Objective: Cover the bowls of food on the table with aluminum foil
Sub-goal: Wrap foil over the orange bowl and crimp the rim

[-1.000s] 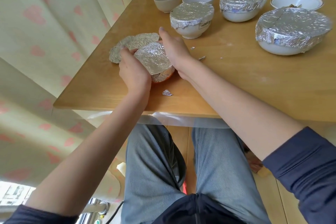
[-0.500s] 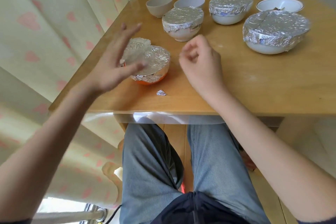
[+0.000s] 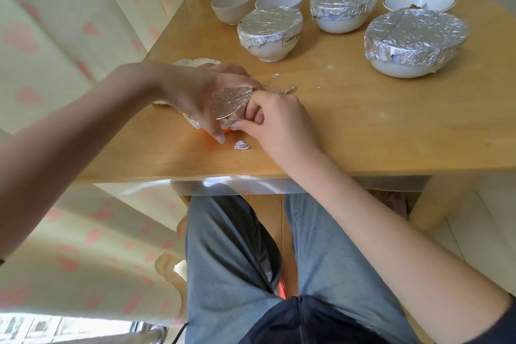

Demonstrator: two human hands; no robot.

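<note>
- Head view: near the middle left of the frame, a small orange bowl capped with crinkled aluminium foil (image 3: 227,103) sits on the pale wooden bench (image 3: 363,134), close to its near edge.
- The left hand (image 3: 195,95) reaches over the bowl from the left, its fingers (image 3: 216,131) curled round the foil rim and grasping it.
- The right hand (image 3: 276,123) is at the bowl's right side, its fingers (image 3: 248,117) bent in and pinching the foil skirt against the bowl wall.
- A small torn scrap of foil (image 3: 241,145) lies on the bench just in front of the two hands; more scraps (image 3: 282,90) lie just behind the right hand.
- Behind the left hand, part of a flat crumpled foil piece (image 3: 195,61) shows.
- Upper centre: a white footed bowl with a foil cover (image 3: 269,32).
- Upper right: a wide white bowl under foil (image 3: 413,42), and behind it another foil-covered white bowl (image 3: 343,5).
- Along the far edge stand two uncovered beige bowls (image 3: 231,5) and an uncovered white bowl with a dark rim line (image 3: 418,0).
</note>
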